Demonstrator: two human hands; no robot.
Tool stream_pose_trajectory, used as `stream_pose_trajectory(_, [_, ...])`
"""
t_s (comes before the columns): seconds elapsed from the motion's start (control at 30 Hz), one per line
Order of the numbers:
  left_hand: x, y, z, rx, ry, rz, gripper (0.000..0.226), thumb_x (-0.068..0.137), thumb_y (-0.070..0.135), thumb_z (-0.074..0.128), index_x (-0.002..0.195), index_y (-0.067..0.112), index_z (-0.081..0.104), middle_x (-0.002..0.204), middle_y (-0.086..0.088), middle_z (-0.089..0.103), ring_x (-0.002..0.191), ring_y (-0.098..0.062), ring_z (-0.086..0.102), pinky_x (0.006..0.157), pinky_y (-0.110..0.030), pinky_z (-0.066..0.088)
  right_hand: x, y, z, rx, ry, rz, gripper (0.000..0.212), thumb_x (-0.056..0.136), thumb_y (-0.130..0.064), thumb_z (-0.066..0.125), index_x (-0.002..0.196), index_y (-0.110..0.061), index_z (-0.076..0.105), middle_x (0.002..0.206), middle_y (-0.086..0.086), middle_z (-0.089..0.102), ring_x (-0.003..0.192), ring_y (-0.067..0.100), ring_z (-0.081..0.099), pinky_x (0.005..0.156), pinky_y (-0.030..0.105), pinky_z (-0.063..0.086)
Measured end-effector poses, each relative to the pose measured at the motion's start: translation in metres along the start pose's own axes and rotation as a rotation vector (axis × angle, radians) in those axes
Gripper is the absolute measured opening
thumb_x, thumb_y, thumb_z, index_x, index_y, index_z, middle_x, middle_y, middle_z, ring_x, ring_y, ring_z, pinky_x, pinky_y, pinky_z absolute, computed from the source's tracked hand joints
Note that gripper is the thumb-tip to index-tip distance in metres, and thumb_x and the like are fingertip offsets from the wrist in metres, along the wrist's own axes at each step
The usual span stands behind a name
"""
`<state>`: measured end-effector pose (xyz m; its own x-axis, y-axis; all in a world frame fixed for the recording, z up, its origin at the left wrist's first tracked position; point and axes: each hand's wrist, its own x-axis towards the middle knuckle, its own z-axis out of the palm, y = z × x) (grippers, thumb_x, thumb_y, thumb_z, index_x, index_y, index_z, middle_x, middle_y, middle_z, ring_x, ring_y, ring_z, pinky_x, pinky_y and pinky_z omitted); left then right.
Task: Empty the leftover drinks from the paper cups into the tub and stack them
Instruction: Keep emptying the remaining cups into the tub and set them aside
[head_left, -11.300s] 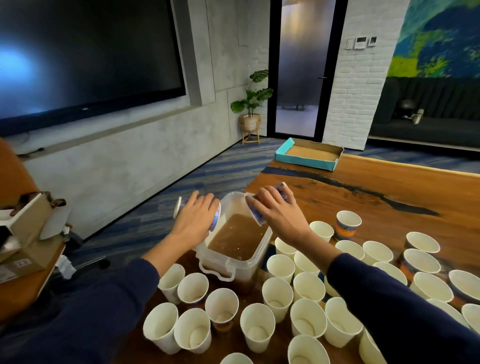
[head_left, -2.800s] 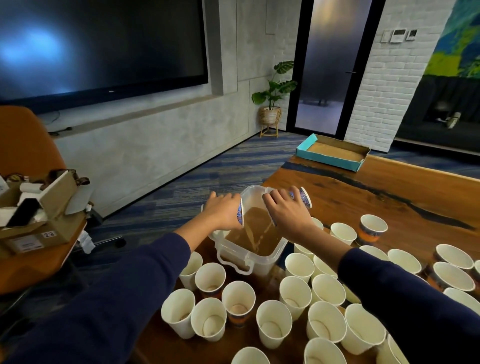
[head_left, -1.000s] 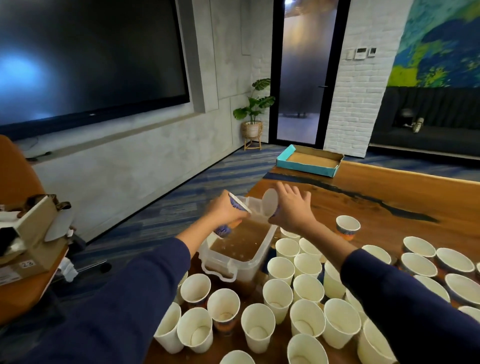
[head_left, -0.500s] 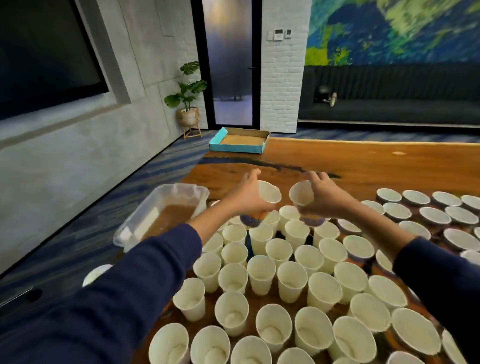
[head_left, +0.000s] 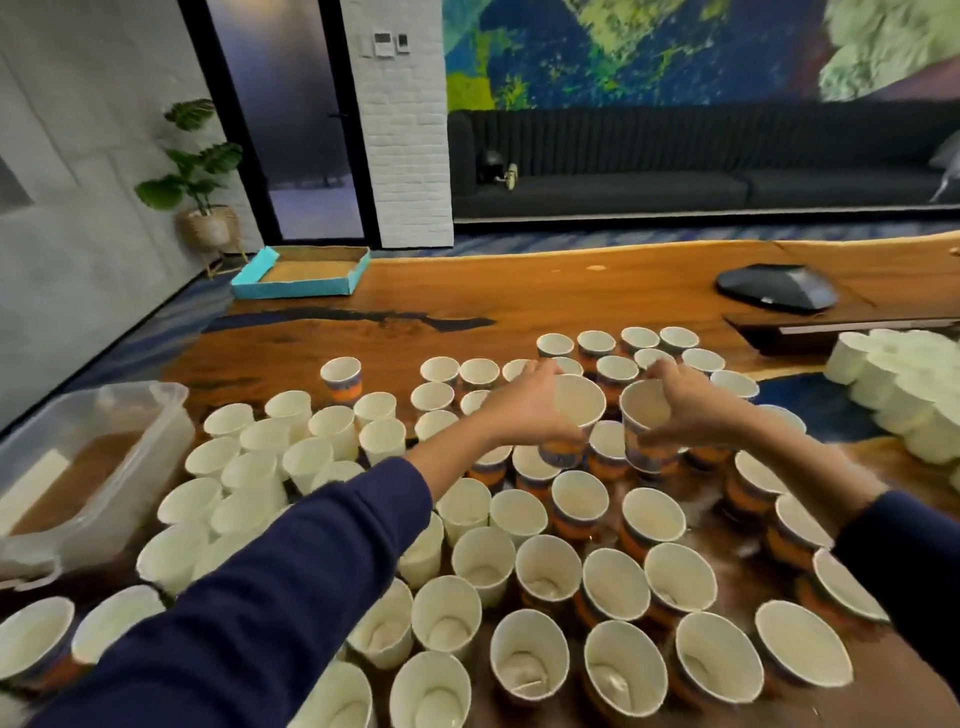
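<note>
Above the crowd of paper cups (head_left: 548, 577) on the worktop (head_left: 519, 306), the left hand (head_left: 524, 410) and right hand (head_left: 691, 410) each grip an upright cup, the tub (head_left: 93, 447) off at nine o'clock.

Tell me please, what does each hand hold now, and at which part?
Each hand holds one paper cup by its side wall: the left hand wraps the left cup, the right hand the right cup, both above the table's cups.
</note>
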<state>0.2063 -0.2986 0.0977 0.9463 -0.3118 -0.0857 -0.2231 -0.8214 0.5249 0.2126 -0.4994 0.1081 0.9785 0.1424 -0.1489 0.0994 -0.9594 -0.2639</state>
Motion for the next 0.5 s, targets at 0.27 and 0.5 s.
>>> stream_pose_trajectory(0.27, [0.041, 0.058, 0.068, -0.083, -0.076, 0.031, 0.082, 0.077, 0.036, 0.077, 0.138, 0.015, 0.028, 0.140, -0.004, 0.034, 0.123, -0.022, 0.043, 0.097, -0.040, 0.047, -0.009, 0.088, 0.013, -0.141, -0.068, 0.077, 0.087, 0.072, -0.038, 0.081, 0.138, -0.016, 0.029, 0.139, 0.006, 0.044, 0.123, 0.023, 0.046, 0.096, 0.034, 0.045])
stream_pose_trajectory(0.5, [0.078, 0.082, 0.108, -0.131, -0.035, -0.003, 0.085, 0.078, 0.033, 0.076, 0.141, 0.015, 0.023, 0.144, -0.007, 0.030, 0.127, -0.025, 0.040, 0.095, -0.035, 0.042, -0.011, 0.134, 0.056, -0.221, -0.158, 0.100, 0.091, 0.074, -0.049, 0.074, 0.142, -0.019, 0.023, 0.149, 0.007, 0.033, 0.137, 0.027, 0.031, 0.114, 0.047, 0.022])
